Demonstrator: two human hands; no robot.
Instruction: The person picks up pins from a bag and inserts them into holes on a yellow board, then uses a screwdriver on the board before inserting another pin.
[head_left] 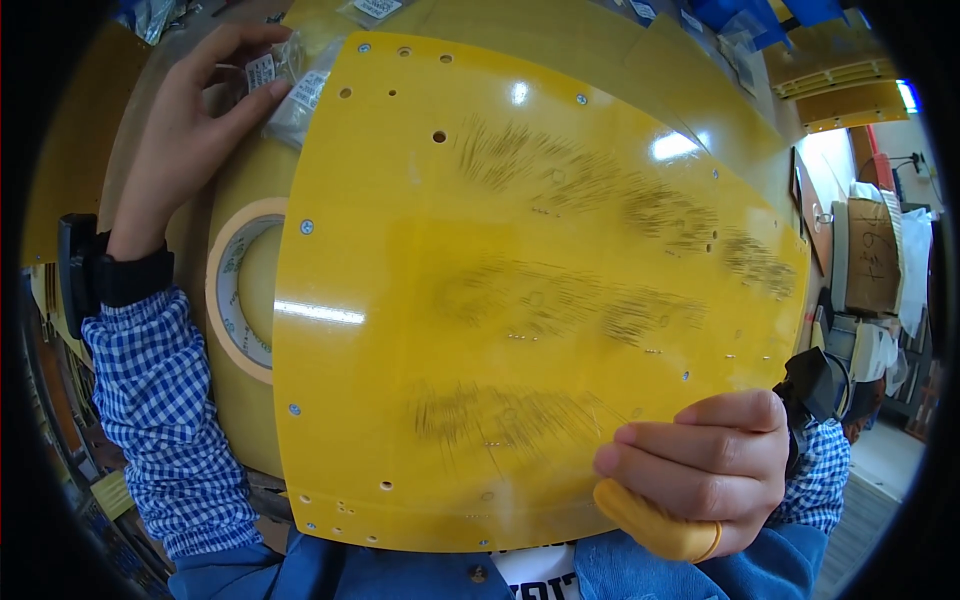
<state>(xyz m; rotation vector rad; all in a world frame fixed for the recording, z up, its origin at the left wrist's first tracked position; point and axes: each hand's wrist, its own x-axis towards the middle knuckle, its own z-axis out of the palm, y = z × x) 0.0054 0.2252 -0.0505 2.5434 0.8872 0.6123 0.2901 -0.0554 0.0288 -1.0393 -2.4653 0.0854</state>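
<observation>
A large glossy yellow board [400, 300] with screws and small holes lies in front of me. Patches of fine dark hair-like strokes [560, 300] spread across its face. Beyond its upper left edge, my left hand [205, 115] curves around small clear plastic bags [295, 105] with white labels, thumb and forefinger apart. My right hand [700, 470] is over the lower right of the board, its fingers curled together. One of its digits wears a yellow finger cot [650, 520]. Whatever the right fingertips hold, if anything, is hidden.
A roll of masking tape [228, 290] lies at the board's left edge, partly covered by it. More labelled bags [375, 10] and blue bins [735, 20] are at the far side. On the right stands a cardboard box [872, 255] among other items.
</observation>
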